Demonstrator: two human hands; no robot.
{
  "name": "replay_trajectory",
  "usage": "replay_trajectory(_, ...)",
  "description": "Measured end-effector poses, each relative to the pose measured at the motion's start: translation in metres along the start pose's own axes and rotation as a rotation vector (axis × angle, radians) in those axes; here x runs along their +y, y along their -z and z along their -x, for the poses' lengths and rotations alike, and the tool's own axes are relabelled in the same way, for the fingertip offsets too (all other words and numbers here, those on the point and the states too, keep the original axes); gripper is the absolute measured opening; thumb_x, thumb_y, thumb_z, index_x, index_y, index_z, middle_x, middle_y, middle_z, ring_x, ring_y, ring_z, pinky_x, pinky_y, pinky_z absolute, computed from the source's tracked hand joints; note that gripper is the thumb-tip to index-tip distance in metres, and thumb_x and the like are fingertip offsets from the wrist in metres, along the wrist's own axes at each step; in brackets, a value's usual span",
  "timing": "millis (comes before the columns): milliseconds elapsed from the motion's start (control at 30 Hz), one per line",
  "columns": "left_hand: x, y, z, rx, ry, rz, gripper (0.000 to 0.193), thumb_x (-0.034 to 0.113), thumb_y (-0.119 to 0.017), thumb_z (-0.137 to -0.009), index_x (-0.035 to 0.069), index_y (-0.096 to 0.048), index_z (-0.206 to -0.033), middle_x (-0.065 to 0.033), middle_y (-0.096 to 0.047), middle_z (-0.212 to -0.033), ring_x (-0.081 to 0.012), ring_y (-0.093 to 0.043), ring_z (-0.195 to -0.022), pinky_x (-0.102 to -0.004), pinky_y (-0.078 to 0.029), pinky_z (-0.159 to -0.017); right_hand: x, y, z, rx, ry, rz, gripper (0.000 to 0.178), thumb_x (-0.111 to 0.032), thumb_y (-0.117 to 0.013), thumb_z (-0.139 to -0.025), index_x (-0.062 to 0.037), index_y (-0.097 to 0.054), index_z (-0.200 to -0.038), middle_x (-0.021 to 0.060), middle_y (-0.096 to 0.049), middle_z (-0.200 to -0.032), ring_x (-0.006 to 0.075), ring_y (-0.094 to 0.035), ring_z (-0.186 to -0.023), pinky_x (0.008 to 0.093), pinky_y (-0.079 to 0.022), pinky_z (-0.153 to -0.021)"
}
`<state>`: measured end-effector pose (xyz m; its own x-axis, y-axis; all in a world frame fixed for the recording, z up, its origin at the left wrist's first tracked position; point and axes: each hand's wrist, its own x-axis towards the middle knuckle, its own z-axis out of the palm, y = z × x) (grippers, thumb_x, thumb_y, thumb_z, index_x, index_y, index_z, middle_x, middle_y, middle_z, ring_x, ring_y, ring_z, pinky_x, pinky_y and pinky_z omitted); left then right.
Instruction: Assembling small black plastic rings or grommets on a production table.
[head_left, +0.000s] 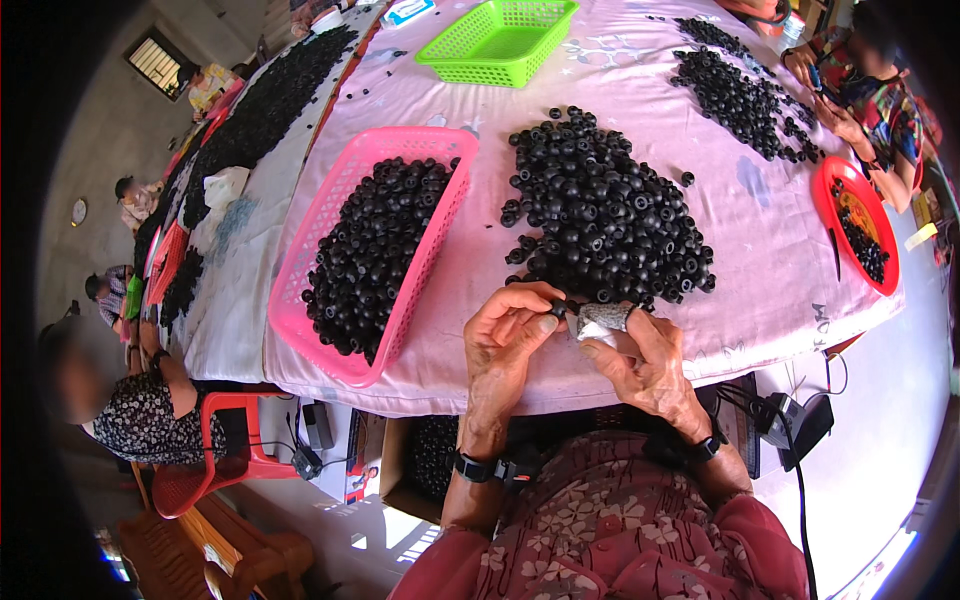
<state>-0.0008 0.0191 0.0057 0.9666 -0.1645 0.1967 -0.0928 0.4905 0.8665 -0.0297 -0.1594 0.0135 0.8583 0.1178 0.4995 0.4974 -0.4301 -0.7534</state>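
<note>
A small black ring-like piece is sitting just inside the table's near edge, above the pink cloth. The left hand is pinching it, thumb and forefinger closing tightly on it. The right hand is meeting it there, fingers curling closed on a white cloth beside a grey speckled wrap (whether a tool is hiding inside, I cannot tell). Just beyond the hands, a heap of black pieces is spreading toward the middle of the table. A pink basket is holding more, its front end nearing the table's near-left corner; a narrow strip of cloth is showing between basket and heap. Rightward, broader cloth is stretching to a red tray by the near-right corner. A green basket is resting toward the far edge.
</note>
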Motion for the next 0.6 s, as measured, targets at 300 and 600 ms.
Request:
replay_trajectory(300, -0.0001, 0.0014, -0.0007, -0.02, -0.013, -0.033, 0.018, -0.007, -0.065, -0.084, 0.001, -0.063, -0.1, -0.0126, -0.062, -0.11, -0.0176, -0.06, -0.097, -0.031, -0.051, -0.084, 0.0004, 0.002, -0.0002, -0.021, 0.029, 0.014, 0.029, -0.013, -0.076, -0.082, 0.0036, -0.058, -0.098, 0.0183, -0.064, -0.076, 0.0352, -0.065, -0.062, 0.0384, -0.048, -0.052)
replay_trajectory(600, 0.0021, -0.0015, 0.0008, -0.011, -0.004, -0.039, 0.019, -0.007, -0.066, -0.082, 0.002, -0.063, -0.098, -0.0142, -0.062, -0.109, -0.0192, -0.058, -0.101, -0.0318, -0.047, -0.086, 0.0022, 0.0, 0.0006, -0.016, 0.032, 0.021, 0.029, -0.015, -0.076, -0.082, 0.0033, -0.057, -0.095, 0.0184, -0.063, -0.074, 0.0353, -0.064, -0.06, 0.039, -0.048, -0.05)
